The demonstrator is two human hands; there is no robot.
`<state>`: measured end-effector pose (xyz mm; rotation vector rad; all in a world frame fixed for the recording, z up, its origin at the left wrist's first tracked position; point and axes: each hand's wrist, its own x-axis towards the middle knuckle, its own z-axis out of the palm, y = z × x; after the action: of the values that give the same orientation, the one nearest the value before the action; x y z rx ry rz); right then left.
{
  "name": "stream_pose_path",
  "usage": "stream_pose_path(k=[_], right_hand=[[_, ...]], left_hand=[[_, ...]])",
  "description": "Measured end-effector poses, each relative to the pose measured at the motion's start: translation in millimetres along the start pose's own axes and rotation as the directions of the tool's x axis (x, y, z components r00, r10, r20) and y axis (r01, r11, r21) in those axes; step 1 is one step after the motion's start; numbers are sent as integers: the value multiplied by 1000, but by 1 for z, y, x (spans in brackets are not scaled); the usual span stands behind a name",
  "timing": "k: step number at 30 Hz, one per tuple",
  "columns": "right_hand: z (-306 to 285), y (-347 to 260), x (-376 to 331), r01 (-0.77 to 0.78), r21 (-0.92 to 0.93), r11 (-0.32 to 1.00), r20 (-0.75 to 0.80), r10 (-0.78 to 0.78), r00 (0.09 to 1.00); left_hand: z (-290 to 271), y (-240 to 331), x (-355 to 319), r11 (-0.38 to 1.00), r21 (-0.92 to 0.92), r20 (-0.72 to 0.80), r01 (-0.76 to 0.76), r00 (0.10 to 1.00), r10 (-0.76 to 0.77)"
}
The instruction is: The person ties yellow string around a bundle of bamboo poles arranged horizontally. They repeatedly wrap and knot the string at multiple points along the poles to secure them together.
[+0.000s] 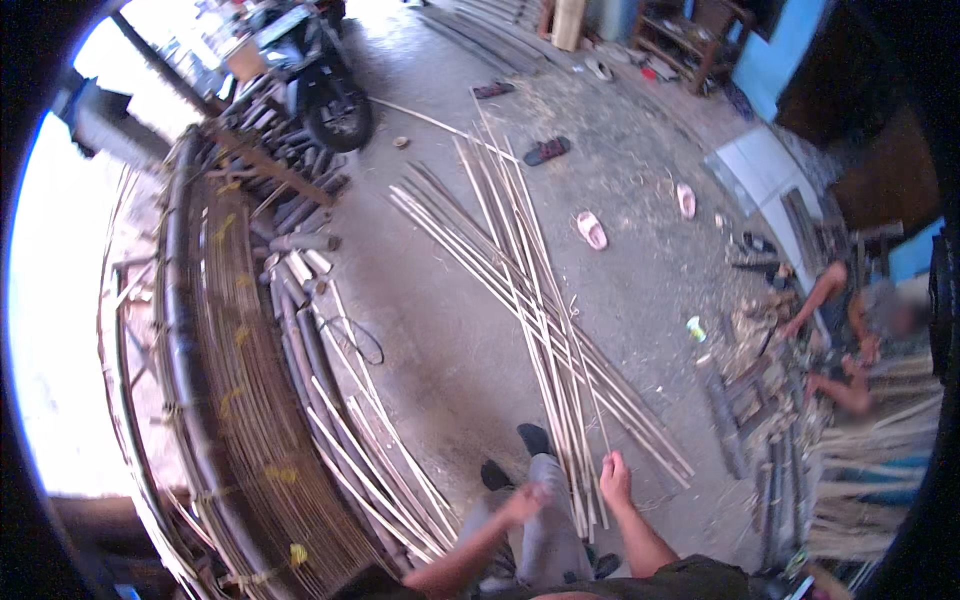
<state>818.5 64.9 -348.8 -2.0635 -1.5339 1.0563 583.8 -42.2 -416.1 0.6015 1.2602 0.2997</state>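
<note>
My right hand [615, 480] is closed around the near end of a thin bamboo strip [602, 428], which runs away from me over the floor. Over my lap, near my knee, my left hand [524, 503] is smeared by motion, and its fingers cannot be made out. Ahead of both hands lie long pale bamboo strips [530, 300] in two bundles that cross in an X on the concrete. The near ends of one bundle come close beside my right hand.
Left stands a long rack of thin brown sticks [240, 330], with more bamboo strips [385, 480] beside it. A motorcycle [335, 105] is parked at the far left. Sandals [591, 230] lie beyond the strips. At the right, another person [850, 320] works among wood scraps.
</note>
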Motion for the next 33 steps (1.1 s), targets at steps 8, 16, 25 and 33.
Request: stream_pose_path(k=[8, 16, 25, 33], right_hand=[[-126, -38, -197, -191, -32, 981, 212, 194, 958], [-174, -4, -261, -320, -174, 931, 167, 348, 922], [-186, -66, -177, -34, -30, 999, 56, 36, 998], [-136, -488, -100, 383, 723, 575, 224, -720, 657]], left_hand=[[-164, 352, -108, 800, -229, -517, -555, 766, 383], [-175, 460, -250, 190, -518, -683, -834, 537, 496], [-67, 360, -276, 258, -349, -671, -901, 433, 602], [-21, 318, -299, 306, -314, -504, -899, 431, 749]])
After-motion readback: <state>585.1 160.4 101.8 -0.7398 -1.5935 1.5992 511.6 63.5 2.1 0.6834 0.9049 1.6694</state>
